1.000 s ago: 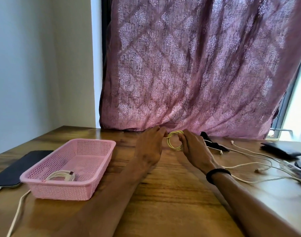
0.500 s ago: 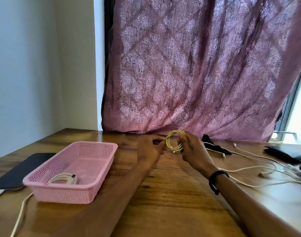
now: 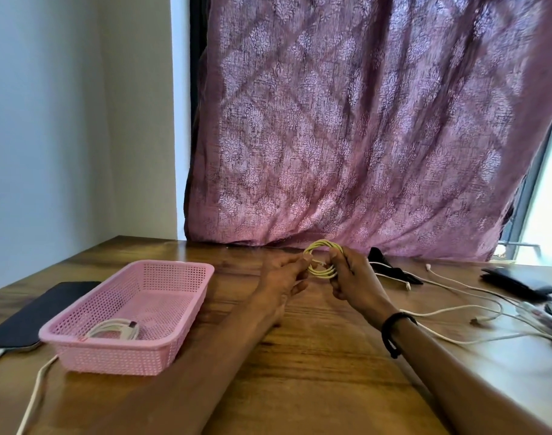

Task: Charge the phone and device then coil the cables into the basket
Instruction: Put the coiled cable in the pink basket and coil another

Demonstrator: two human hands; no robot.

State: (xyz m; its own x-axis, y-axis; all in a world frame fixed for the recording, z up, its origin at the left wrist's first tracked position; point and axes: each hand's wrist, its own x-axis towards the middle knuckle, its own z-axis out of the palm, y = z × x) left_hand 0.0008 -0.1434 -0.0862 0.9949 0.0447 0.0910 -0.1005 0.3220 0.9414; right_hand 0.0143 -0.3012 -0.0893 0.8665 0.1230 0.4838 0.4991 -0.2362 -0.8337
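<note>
A small coil of yellow cable (image 3: 321,245) is held upright above the wooden table, near the curtain. My right hand (image 3: 354,277) grips the coil's right side. My left hand (image 3: 282,276) pinches its left side at the loose plug end. To the left stands a pink perforated basket (image 3: 161,288) with a coiled white cable (image 3: 116,330) inside at its near end. A dark phone (image 3: 39,312) lies flat left of the basket, with a white cable (image 3: 33,400) running from its near end off the front edge.
Loose white cables (image 3: 450,312) sprawl over the table's right side. A dark flat device (image 3: 516,279) lies at the far right, a black object (image 3: 390,268) sits near the curtain. A pink patterned curtain (image 3: 362,136) hangs behind the table.
Both hands have drawn slightly nearer with the yellow coil, which now looks tighter. My left fingers have shifted onto the plug end.
</note>
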